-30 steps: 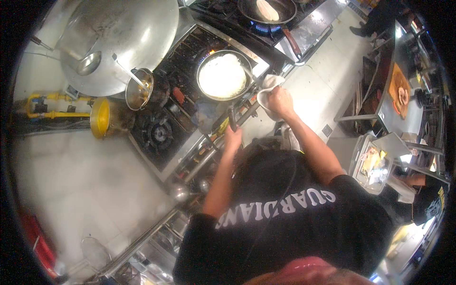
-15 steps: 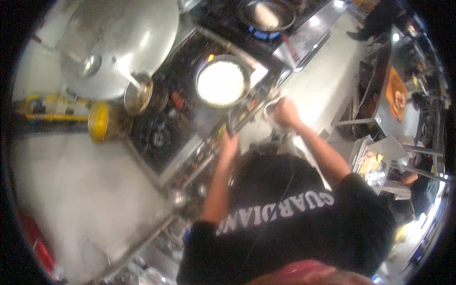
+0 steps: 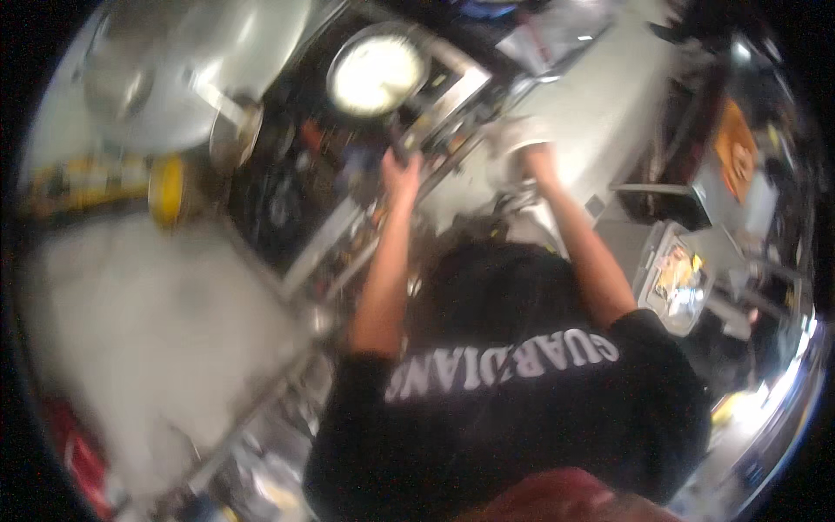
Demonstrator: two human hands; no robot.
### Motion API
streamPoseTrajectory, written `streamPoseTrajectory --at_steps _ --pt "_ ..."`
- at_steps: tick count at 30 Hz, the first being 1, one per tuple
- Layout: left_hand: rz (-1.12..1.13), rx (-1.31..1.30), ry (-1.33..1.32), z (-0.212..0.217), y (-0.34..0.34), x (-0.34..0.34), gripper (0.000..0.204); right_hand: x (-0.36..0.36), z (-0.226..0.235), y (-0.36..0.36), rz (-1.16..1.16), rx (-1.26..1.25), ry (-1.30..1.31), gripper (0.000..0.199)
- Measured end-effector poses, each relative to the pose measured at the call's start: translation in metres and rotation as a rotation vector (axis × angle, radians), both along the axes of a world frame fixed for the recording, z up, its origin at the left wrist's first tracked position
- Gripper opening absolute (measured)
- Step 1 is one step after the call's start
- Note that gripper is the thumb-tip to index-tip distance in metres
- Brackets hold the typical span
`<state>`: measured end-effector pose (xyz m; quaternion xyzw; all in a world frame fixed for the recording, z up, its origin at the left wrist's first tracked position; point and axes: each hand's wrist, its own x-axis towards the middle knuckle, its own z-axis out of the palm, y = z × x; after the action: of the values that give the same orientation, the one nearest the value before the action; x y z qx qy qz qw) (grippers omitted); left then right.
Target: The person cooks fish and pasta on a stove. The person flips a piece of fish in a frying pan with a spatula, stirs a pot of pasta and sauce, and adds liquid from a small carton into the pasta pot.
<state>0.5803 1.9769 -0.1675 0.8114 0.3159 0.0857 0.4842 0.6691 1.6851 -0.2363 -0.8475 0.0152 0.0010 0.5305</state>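
Observation:
My left hand [image 3: 401, 179] is closed round the dark handle of a frying pan [image 3: 377, 73]. A pale, whitish layer fills the pan, which is over the black stove top. To the right, my right hand [image 3: 538, 162] is closed on a whitish, rounded thing [image 3: 522, 135] beyond the stove's front edge. Motion blur hides its kind; it could be a bowl or a cloth.
A large steel wok [image 3: 187, 61] and a ladle-like vessel [image 3: 236, 132] are at the far left. A yellow container [image 3: 167, 191] stands by the steel counter [image 3: 165, 322]. At right are a food tub [image 3: 674, 278] and an orange cutting board [image 3: 735, 148].
The whole view has shifted, and blur is stronger. My left hand and the pan have moved slightly farther away. The pale thing in my right hand looks wider and has turned.

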Motion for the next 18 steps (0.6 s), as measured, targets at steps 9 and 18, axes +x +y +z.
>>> streamPoseTrajectory --at_steps 9,18 --pt "0.286 0.323 -0.226 0.005 0.008 -0.164 0.042 -0.076 -0.1 -0.21 -0.06 0.157 0.597 0.053" --pt "1.018 0.225 -0.07 -0.086 0.012 -0.363 0.02 -0.065 -0.123 -0.269 -0.039 -0.073 0.941 0.052"
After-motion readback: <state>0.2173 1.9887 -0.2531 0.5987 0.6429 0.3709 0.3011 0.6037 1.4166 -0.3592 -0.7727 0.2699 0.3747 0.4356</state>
